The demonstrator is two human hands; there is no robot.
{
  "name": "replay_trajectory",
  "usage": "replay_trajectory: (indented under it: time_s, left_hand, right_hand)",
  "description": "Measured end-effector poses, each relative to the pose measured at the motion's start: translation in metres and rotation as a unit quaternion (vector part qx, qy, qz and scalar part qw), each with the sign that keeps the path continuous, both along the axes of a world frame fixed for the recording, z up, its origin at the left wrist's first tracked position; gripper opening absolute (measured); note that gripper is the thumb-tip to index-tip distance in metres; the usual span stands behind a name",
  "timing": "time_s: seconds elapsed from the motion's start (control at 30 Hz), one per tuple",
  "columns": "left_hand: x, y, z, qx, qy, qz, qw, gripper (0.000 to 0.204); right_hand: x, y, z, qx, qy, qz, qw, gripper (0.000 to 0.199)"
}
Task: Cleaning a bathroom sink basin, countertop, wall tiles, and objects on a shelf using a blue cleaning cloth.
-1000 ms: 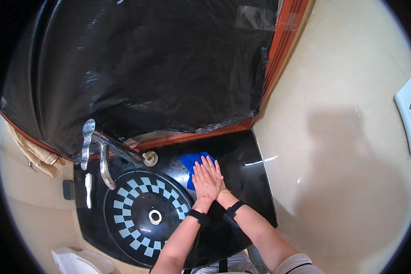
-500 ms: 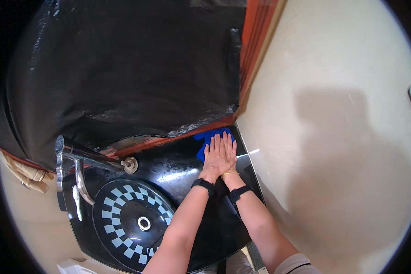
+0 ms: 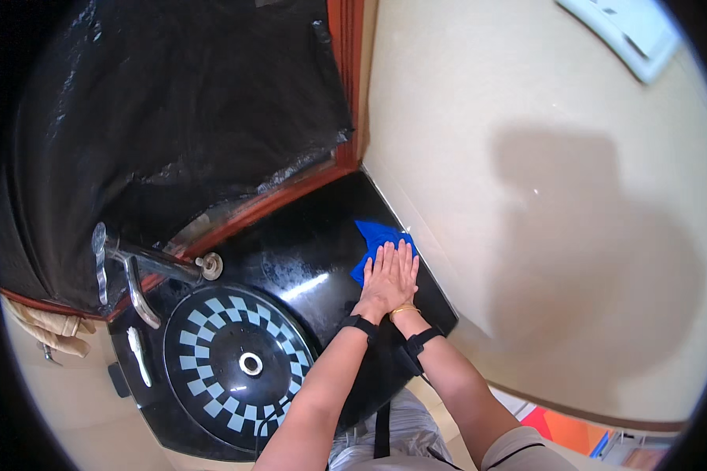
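Hands lie stacked, the left hand [image 3: 383, 281] flat on top of the right hand [image 3: 404, 275], fingers [image 3: 385, 256] stretched out and pressing a blue cloth [image 3: 375, 238] onto the black surface [image 3: 306, 235]. Cloth sits at the far right corner, against the cream wall [image 3: 542, 196], well apart from the checkered basin [image 3: 239, 361] and chrome tap [image 3: 137, 271].

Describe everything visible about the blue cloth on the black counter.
The blue cloth is a bright blue, soft-looking rag, crumpled rather than folded, lying flat on the glossy black counter beside the cream wall. Both hands press on it, left hand stacked with right hand, covering its near part; only its far corner and one edge show.
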State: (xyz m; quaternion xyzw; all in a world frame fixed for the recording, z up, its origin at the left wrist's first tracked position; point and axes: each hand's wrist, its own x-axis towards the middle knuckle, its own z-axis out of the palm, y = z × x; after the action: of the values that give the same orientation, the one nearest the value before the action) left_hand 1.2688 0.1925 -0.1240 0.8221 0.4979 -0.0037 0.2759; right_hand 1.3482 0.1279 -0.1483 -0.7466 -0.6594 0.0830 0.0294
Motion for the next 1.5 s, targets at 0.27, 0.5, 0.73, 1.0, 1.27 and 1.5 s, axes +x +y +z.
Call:
replay_trajectory:
  time_s: [0.27, 0.5, 0.73, 1.0, 1.27, 1.5]
  left_hand:
    - [-0.007, -0.129, -0.015, 0.014, -0.003, -0.086, 0.996, 0.088]
    - [-0.037, -0.199, -0.010, -0.009, 0.028, -0.110, 0.994, 0.093]
    - [-0.053, -0.218, -0.018, 0.003, 0.025, -0.115, 0.993, 0.095]
    - [-0.038, -0.201, -0.025, 0.020, 0.025, -0.120, 0.992, 0.094]
    - [0.013, -0.166, -0.023, 0.009, 0.024, -0.113, 0.993, 0.096]
    - [0.044, -0.140, -0.019, -0.016, 0.020, -0.071, 0.997, 0.098]
  right_hand:
    - [-0.048, -0.069, -0.028, -0.006, -0.165, -0.057, 0.985, 0.063]
    - [-0.066, -0.157, -0.070, -0.027, -0.287, -0.101, 0.952, 0.065]
    - [-0.084, -0.180, -0.057, 0.185, -0.021, -0.115, 0.976, 0.057]
    - [-0.064, -0.189, -0.001, 0.106, -0.220, -0.060, 0.968, 0.058]
    - [-0.018, -0.159, 0.044, 0.059, -0.373, 0.001, 0.926, 0.057]
    - [0.003, -0.121, 0.022, 0.111, -0.281, 0.000, 0.953, 0.058]
